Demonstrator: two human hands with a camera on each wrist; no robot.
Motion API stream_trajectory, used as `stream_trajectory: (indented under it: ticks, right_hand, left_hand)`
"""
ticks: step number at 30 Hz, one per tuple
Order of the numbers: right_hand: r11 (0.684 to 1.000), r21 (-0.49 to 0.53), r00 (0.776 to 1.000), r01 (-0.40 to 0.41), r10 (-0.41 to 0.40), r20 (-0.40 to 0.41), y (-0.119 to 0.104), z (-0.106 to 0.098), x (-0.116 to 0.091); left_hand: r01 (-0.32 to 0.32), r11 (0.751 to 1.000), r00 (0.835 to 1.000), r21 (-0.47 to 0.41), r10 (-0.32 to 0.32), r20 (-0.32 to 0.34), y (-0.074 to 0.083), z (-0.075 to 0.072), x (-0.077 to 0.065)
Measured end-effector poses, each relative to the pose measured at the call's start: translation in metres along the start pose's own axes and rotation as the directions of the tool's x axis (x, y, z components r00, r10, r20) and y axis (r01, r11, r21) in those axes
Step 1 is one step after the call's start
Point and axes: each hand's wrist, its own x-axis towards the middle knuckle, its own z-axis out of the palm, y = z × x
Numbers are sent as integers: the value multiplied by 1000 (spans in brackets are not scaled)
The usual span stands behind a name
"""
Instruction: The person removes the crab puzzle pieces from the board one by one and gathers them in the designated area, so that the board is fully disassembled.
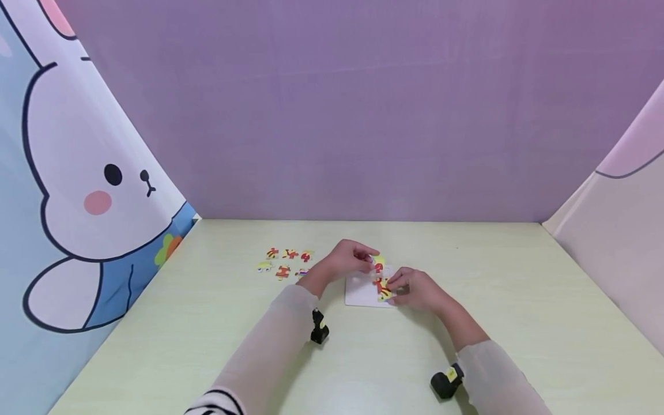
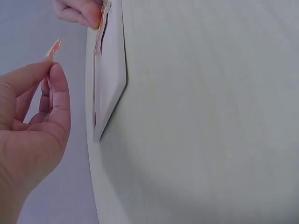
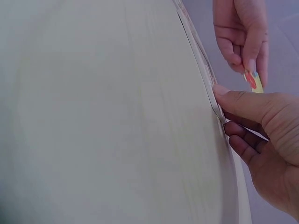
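Observation:
My left hand [image 1: 350,257] pinches a yellow jigsaw puzzle piece [image 3: 253,81] with a red patch between thumb and fingertips, raised above the far part of a white puzzle board [image 1: 360,291]. Joined puzzle pieces [image 1: 383,288] in red and yellow lie along the board's right side. At that side my right hand [image 1: 419,290] grips the board's edge near a corner, its thumb [image 3: 229,94] by the pieces and its other fingers curled at the rim. The left wrist view shows the held piece [image 2: 54,49] tilted upward, apart from the board.
Several loose puzzle pieces [image 1: 283,272] lie in two rows on the pale wooden table [image 1: 233,334], left of the board. A purple backdrop [image 1: 363,115] stands behind the table, and a cloth with a cartoon rabbit [image 1: 98,155] hangs at the left.

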Motion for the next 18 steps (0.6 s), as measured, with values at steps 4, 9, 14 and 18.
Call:
stream_trajectory:
  ticks: [4, 9, 14, 18]
  right_hand:
    - [1000, -4, 1000, -14, 14, -2, -1, 0, 0]
    - [1000, -6, 1000, -20, 20, -6, -2, 0, -1]
    - [999, 3, 999, -39, 39, -4, -2, 1, 0]
    - [998, 13, 998, -65, 65, -7, -3, 1, 0]
  left_hand:
    - [-2, 1000, 1000, -20, 2, -3, -3, -6, -7]
    - [-7, 1000, 1000, -9, 8, 9, -5, -14, -15]
    - [-35, 999, 999, -29, 35, 9, -6, -21, -25]
    - [-43, 998, 999, -54, 43, 6, -5, -26, -33]
